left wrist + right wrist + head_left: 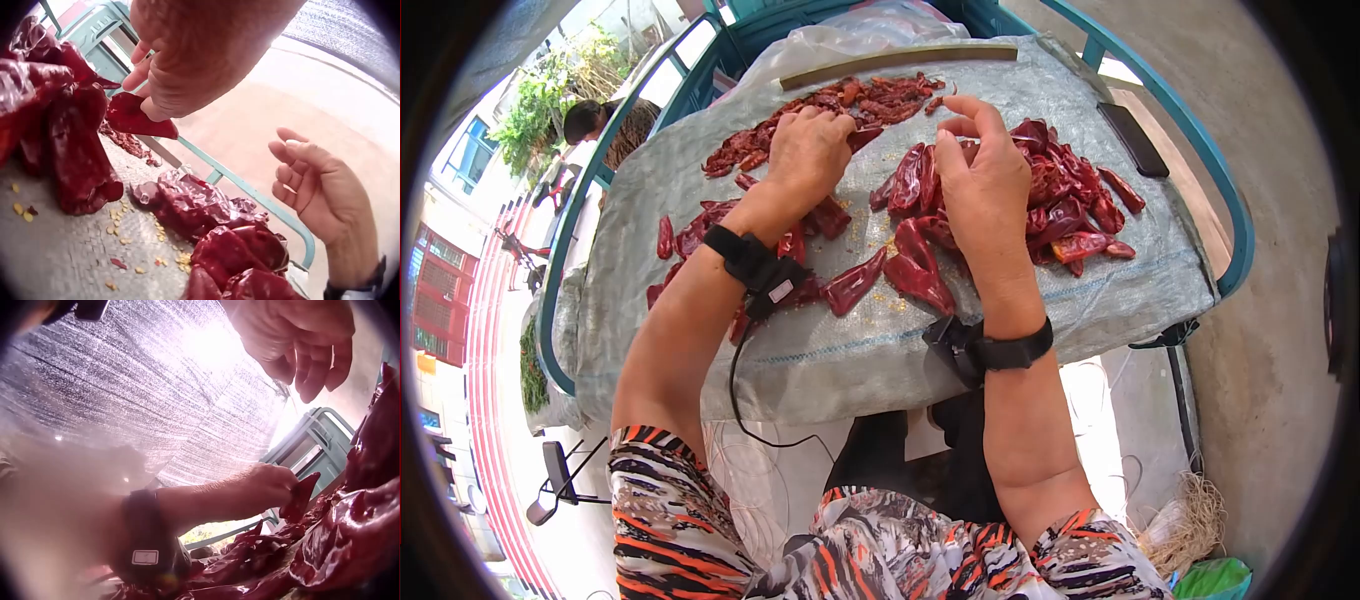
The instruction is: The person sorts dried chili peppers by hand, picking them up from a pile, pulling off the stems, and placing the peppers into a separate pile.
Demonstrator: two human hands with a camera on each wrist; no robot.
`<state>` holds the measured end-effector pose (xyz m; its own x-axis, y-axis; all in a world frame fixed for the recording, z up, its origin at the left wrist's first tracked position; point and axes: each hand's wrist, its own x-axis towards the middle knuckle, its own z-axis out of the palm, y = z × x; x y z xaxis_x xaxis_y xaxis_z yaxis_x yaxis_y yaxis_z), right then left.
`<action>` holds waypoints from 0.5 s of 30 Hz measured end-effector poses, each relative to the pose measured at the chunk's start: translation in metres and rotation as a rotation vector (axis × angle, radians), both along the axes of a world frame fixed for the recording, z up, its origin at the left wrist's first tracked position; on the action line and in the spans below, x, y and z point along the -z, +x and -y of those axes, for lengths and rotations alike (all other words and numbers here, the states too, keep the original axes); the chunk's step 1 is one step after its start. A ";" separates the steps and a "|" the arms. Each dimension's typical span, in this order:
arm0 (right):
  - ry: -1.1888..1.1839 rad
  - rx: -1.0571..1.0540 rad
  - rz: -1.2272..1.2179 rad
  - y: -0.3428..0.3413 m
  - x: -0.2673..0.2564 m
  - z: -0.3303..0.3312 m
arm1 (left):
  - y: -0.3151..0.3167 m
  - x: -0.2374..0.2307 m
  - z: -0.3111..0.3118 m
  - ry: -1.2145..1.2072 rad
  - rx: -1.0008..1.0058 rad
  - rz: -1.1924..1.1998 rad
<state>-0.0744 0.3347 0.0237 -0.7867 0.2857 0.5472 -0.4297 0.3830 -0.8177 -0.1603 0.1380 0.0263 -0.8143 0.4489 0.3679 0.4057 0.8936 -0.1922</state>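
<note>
Left hand [808,152], pinching one red pepper [863,138] at the near edge of the far pile [840,105]; right hand [988,190], grasping nothing, fingers loosely bent, raised at the right pile [1075,190]. Left pile [692,232], whole peppers, below the left wrist; yellow seeds [161,231], scattered on grey sacking [1120,310]; flat bar [900,62], beyond the far pile.

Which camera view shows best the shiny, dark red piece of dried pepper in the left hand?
The left wrist view: the piece of dried pepper appears large there, partly covered by the left hand that pinches it. The head view shows only a part beyond the fingers; the right wrist view shows its pointed end, smaller.
</note>
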 end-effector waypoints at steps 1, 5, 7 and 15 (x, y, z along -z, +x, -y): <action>0.004 0.002 -0.002 0.001 -0.001 0.001 | 0.003 -0.007 0.003 0.052 -0.017 -0.006; -0.007 -0.003 0.021 0.004 -0.002 0.004 | 0.010 -0.009 0.019 0.029 -0.081 -0.290; -0.025 -0.003 0.011 0.002 -0.001 0.005 | 0.009 -0.009 0.018 0.090 0.094 -0.190; -0.070 -0.031 0.005 0.001 0.000 0.006 | 0.003 0.031 -0.030 0.520 0.045 0.758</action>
<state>-0.0734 0.3284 0.0232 -0.7988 0.2981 0.5226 -0.4362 0.3114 -0.8443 -0.1573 0.1684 -0.0044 -0.9060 0.4131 -0.0928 0.2952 0.7734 0.5609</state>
